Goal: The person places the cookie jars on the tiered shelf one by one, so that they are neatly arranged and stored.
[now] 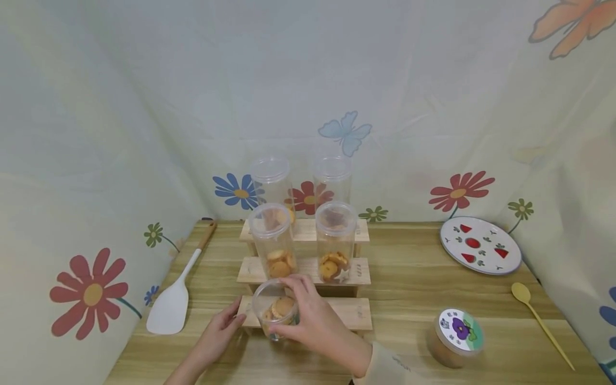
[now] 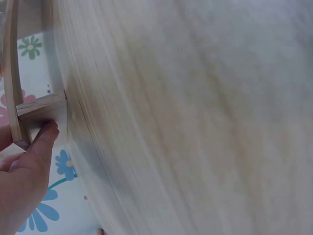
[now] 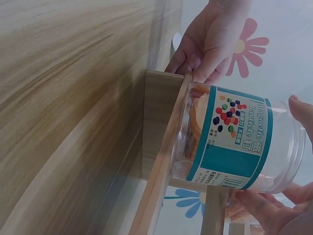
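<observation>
A stepped wooden rack (image 1: 344,314) stands on the table, and my left hand (image 1: 217,336) grips the left end of its lowest step. In the left wrist view the fingers of that hand (image 2: 28,183) reach beneath the board. My right hand (image 1: 324,329) holds a clear, lidless jar of cookies (image 3: 234,139) around its upper part, at the left of the lowest step. A teal and white label wraps this jar, whose base is at the board. Behind it, lidded jars of cookies stand on the middle step, one left (image 1: 275,248) and one right (image 1: 335,243).
Two more tall clear jars stand on the top step, left (image 1: 270,176) and right (image 1: 333,179). A white spatula (image 1: 169,307) lies at the left. To the right are a tub with a flower-printed lid (image 1: 456,342), a patterned plate (image 1: 502,262) and a yellow spoon (image 1: 541,321).
</observation>
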Motion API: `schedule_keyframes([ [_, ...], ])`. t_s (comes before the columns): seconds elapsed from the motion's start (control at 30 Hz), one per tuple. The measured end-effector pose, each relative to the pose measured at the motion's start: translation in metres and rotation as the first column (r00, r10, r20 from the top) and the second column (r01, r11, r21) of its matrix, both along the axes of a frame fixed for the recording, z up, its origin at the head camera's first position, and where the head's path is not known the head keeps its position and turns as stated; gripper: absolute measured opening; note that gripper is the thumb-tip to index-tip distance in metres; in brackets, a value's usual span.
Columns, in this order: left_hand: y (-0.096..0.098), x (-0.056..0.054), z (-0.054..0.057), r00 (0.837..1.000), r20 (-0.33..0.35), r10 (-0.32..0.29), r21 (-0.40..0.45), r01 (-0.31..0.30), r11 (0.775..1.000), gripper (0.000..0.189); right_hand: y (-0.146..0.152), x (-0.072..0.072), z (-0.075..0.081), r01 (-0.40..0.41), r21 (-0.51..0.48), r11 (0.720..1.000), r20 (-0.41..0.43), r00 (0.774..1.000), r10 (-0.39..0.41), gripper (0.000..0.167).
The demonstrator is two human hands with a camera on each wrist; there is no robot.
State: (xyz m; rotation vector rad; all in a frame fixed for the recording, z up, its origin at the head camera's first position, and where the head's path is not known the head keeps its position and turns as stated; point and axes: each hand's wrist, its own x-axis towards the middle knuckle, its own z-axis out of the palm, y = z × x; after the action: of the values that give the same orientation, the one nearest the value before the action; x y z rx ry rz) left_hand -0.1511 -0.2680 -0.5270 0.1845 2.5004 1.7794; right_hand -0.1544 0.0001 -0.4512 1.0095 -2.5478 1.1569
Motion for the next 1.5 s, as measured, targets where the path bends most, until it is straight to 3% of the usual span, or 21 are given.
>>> schedule_keyframes([
  [0.33,0.001,0.0,0.0,1.0,-0.026,0.006,-0.023,-0.007,1.0,0.053,0.021,0.006,0.016,0.037,-0.004,0.999,0.042,0.998,-0.037,0.088],
  [0.7,0.0,0.001,0.0,1.0,-0.008,0.011,-0.031,-0.011,0.999,0.053,0.062,0.027,0.03,-0.001,-0.048,0.999,-0.022,1.0,0.0,0.065],
  [0.87,0.001,0.001,0.002,1.0,0.0,0.022,-0.021,-0.022,1.0,0.053,0.079,0.033,0.032,0.026,-0.015,1.0,-0.01,1.0,-0.026,0.062],
  [1.03,0.001,0.001,0.001,1.0,0.014,0.024,-0.009,-0.024,1.0,0.055,0.098,0.034,0.033,0.058,-0.035,0.998,-0.076,0.995,-0.061,0.059],
  [1.23,0.0,-0.001,0.001,1.0,0.011,0.011,0.004,-0.011,1.0,0.056,0.122,0.031,0.029,0.172,-0.024,0.985,-0.039,0.984,-0.173,0.059],
  [1.5,0.003,0.0,0.003,1.0,0.006,0.018,-0.018,-0.018,1.0,0.053,0.16,0.035,0.022,0.365,0.049,0.93,-0.021,0.931,-0.364,0.061],
])
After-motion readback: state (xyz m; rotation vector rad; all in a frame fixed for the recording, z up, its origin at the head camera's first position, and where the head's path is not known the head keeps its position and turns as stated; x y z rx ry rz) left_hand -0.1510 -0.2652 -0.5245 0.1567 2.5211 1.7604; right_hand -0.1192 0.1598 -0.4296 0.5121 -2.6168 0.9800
